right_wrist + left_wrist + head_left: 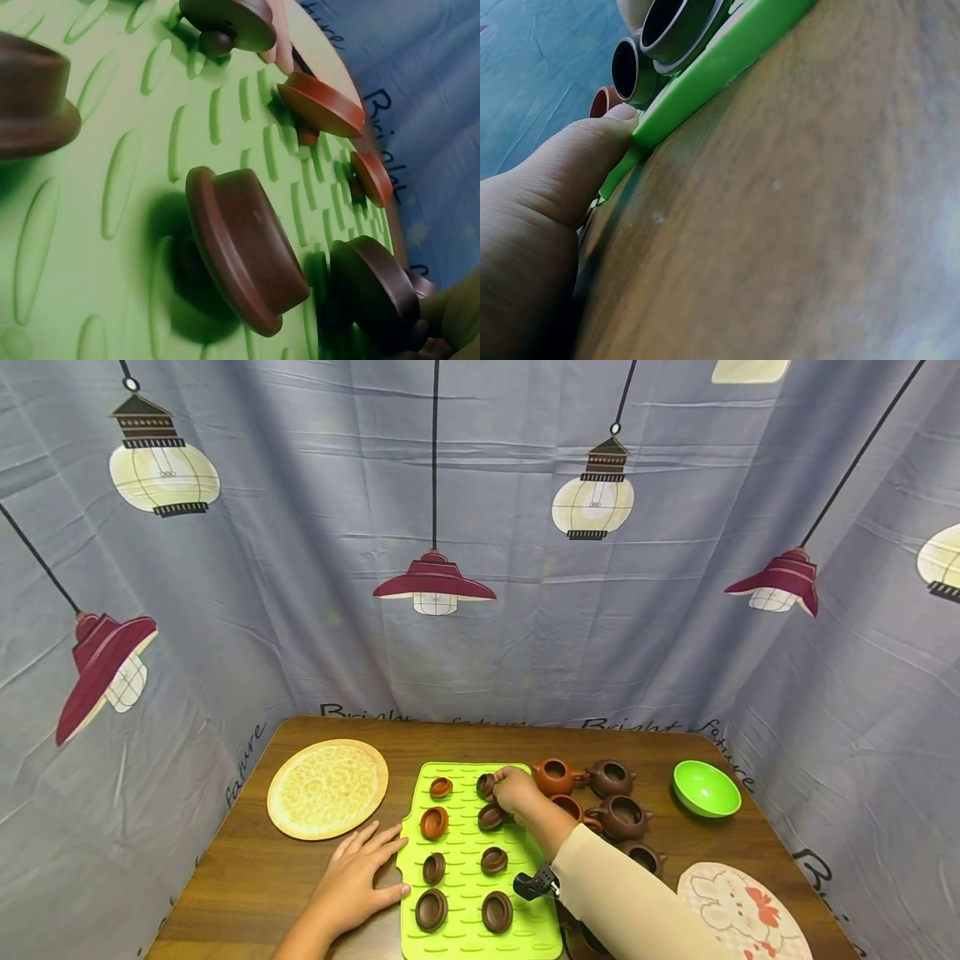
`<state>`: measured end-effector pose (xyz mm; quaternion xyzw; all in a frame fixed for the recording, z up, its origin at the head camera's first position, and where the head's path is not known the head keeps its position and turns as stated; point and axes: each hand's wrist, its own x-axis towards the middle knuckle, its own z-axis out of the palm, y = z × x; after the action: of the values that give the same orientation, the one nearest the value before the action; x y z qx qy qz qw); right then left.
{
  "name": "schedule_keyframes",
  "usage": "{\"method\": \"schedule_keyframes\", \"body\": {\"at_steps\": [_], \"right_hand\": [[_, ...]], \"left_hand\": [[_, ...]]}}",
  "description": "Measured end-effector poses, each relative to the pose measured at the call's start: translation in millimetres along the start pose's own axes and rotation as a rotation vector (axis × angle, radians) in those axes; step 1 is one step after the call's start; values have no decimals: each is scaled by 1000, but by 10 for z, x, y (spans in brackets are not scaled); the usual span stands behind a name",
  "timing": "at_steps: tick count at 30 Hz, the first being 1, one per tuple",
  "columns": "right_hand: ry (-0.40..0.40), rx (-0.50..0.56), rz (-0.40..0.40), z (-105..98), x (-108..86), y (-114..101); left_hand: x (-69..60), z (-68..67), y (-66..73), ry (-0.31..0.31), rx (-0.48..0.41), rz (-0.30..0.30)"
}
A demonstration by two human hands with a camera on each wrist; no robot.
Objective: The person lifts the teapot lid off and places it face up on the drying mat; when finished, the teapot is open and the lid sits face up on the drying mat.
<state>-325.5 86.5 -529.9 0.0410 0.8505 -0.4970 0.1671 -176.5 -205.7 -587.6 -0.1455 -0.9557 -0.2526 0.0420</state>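
Note:
On a green ridged mat [465, 839] several small teapot lids sit upside down in two columns, such as an orange lid [433, 822] and a brown lid [431, 910]. My right hand [517, 792] reaches over the mat's far right part and pinches a brown lid [375, 292] at its edge; its fingers are partly cut off in the right wrist view. Close by sits another brown lid [247, 247]. My left hand [356, 875] lies on the table with spread fingers. Its thumb [592, 154] touches the mat's left edge.
Orange and brown teapots without lids, among them a brown teapot [624, 817], stand right of the mat, partly behind my right arm. Farther right are a green bowl [707, 789] and a round rabbit-print mat [738, 902]. A round yellowish mat [327, 789] lies at the left.

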Motion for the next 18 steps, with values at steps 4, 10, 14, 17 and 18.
{"method": "schedule_keyframes", "body": {"at_steps": [4,10,14,17,18], "right_hand": [[-2,-7,29,0,8,-3],[-7,-13,59,-20,-15,-28],[-24,-29,48,-39,-52,-43],[-35,-36,29,-55,-85,-51],[-38,-34,21,-60,-96,-53]], "left_hand": [[0,8,-1,-3,2,6],[-3,7,4,-7,-3,0],[-8,4,5,9,2,10],[-7,8,1,17,6,19],[-7,10,0,15,3,18]]}}
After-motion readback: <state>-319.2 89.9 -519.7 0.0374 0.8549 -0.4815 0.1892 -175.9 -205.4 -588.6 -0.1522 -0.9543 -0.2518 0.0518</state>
